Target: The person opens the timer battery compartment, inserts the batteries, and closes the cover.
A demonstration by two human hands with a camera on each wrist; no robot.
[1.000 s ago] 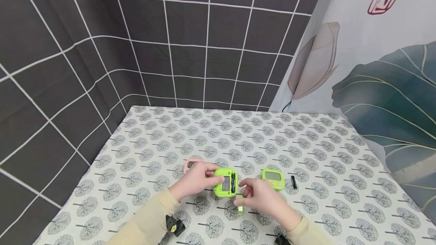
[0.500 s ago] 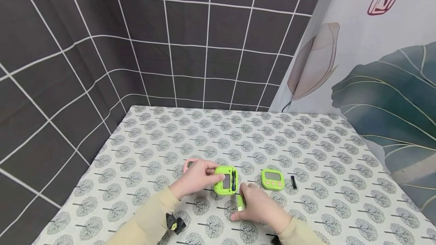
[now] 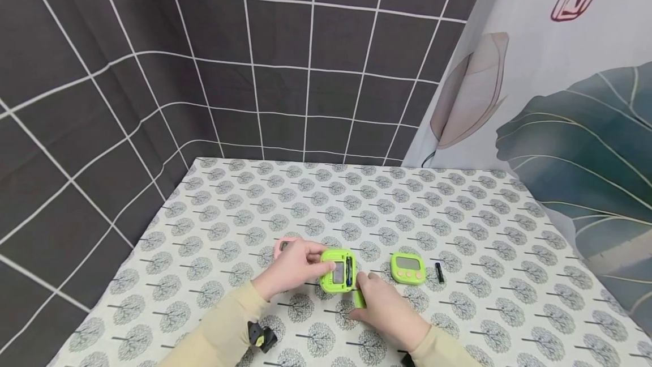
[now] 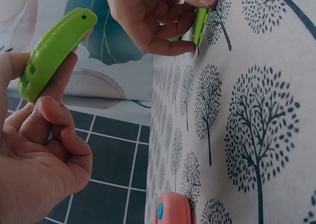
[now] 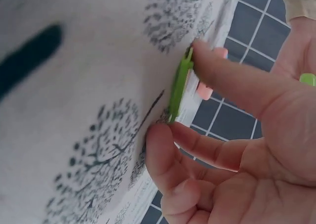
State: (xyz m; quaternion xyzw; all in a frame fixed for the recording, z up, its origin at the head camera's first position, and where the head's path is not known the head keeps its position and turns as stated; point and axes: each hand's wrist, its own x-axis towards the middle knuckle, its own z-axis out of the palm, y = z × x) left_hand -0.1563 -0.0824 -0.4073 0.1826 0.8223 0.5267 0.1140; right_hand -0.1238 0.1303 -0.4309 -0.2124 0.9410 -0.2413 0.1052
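My left hand point(image 3: 290, 271) grips a bright green digital timer point(image 3: 338, 272) between thumb and fingers, held above the cloth with its back up. The timer's battery slot is uncovered, and a dark battery point(image 3: 348, 272) lies in it. In the left wrist view the timer point(image 4: 58, 51) shows edge-on. Just right of it, my right hand point(image 3: 384, 306) pinches a thin green battery cover point(image 3: 359, 299) at the table surface. The right wrist view shows thumb and fingertips at opposite ends of that cover point(image 5: 180, 88), which stands close against the cloth.
A second green timer point(image 3: 408, 269) lies screen up to the right, with a loose black battery point(image 3: 439, 272) beside it. Partly behind the left hand sits a pink timer point(image 3: 282, 245). A tree-print cloth point(image 3: 305, 203) covers the table; a dark checked curtain point(image 3: 280, 89) hangs behind.
My right hand has come down around the green battery cover, thumb and fingers closing onto its ends. The left hand and its timer have stayed nearly still.
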